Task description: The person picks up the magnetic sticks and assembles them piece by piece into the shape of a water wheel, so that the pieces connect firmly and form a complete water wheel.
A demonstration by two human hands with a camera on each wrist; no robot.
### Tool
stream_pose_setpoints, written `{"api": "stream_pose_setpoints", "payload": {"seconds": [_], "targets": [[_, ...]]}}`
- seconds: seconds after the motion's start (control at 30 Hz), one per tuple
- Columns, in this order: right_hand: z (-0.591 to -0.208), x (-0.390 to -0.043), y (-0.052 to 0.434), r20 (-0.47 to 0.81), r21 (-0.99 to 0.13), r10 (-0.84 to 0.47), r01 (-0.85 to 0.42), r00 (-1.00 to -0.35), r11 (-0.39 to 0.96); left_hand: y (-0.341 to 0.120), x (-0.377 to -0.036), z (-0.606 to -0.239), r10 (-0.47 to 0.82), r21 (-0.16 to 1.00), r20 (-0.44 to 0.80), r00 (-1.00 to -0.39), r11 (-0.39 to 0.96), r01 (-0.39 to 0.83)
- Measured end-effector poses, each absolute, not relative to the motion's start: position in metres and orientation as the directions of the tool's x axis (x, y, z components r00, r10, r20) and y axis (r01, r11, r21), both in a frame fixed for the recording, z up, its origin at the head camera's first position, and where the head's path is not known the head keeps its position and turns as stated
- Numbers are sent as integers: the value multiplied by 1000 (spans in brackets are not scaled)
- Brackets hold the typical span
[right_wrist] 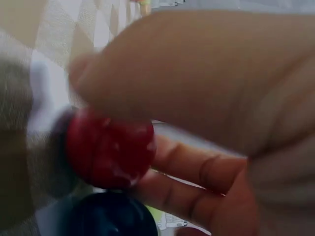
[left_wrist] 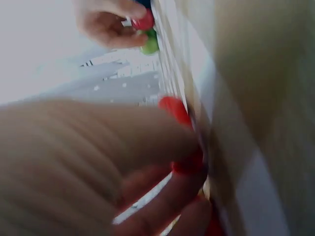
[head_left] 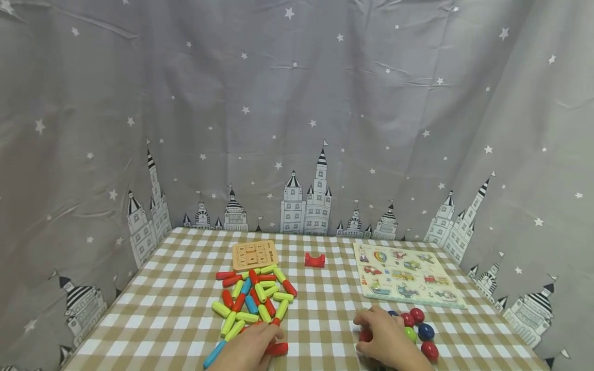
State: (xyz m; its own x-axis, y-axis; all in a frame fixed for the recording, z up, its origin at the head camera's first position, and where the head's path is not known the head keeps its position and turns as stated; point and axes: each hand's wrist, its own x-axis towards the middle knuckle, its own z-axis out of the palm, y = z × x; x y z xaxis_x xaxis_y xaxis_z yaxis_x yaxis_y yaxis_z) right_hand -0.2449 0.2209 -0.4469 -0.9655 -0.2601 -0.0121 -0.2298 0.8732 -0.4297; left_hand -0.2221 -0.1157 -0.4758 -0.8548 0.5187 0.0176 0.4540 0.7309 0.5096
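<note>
At the near edge of the scattered pegs, my left hand (head_left: 246, 348) has its thumb and fingers around a red peg (head_left: 277, 349) low at the tablecloth. In the left wrist view the thumb covers the middle of this red peg (left_wrist: 173, 108). Over on the right, my right hand (head_left: 387, 337) holds a red ball (head_left: 365, 335) between thumb and fingers. The right wrist view shows that red ball (right_wrist: 110, 147) close to the cloth, with a dark blue ball (right_wrist: 110, 216) beside it. Yellow-green pegs (head_left: 247, 317) and a blue peg (head_left: 215, 354) lie around the left hand.
Several balls, including a dark blue ball (head_left: 426, 332) and a red ball (head_left: 430, 351), lie right of the right hand. Behind stand a wooden number board (head_left: 255, 264), a red notched block (head_left: 314, 260) and a picture puzzle board (head_left: 385, 275) on the checked tablecloth (head_left: 320, 324).
</note>
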Motion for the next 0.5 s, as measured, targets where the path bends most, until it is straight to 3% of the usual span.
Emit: {"api": "stream_pose_setpoints", "payload": {"seconds": [0.13,0.27,0.4,0.5], "targets": [[-447,-242,223,-44,-433,-272,-227,-961,872,-117,-219,-477,523,495,-25,-852,747,444],[-446,-241,214,41,-463,-321,-303,-946,833,-120,-219,-477,535,466,-8,-845,750,470],[-449,-234,189,68,-665,-454,-379,-889,643,-120,-217,-474,571,523,32,-821,690,500],[-454,-227,169,-9,-810,-540,-311,-842,498,-118,-213,-472,597,559,75,-799,639,529]]}}
